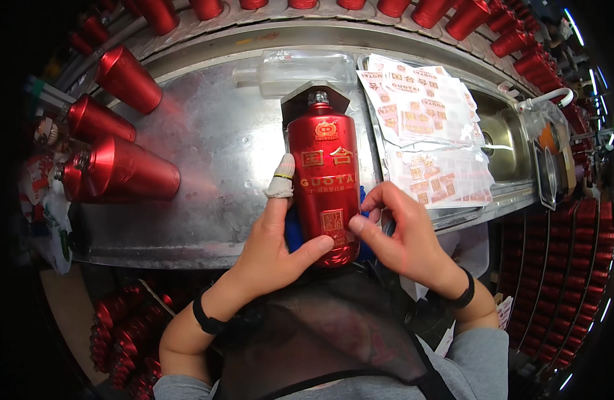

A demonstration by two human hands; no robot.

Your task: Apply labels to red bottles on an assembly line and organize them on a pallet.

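A glossy red bottle [327, 180] with gold print and a bare threaded neck lies in front of me, its neck pointing away. My left hand [280, 233] grips its lower left side, thumb across the front and index finger along the edge. That index finger wears a white finger cover [280, 187]. At the bottle's lower right edge, my right hand [404, 233] has thumb and index finger curled close together, the thumb touching the bottle. Whether something thin sits in that pinch is not visible. A dark angular plate [295, 105] stands behind the neck, and blue material [294, 230] shows beneath the bottle.
Printed white sheets [420, 127] lie on a tray to the right, beside a sink [504, 137]. A clear glass bottle [307, 72] rests beyond the red one. Several red bottles [124, 170] lie at left on the metal table [207, 167]; more line the far conveyor [307, 19].
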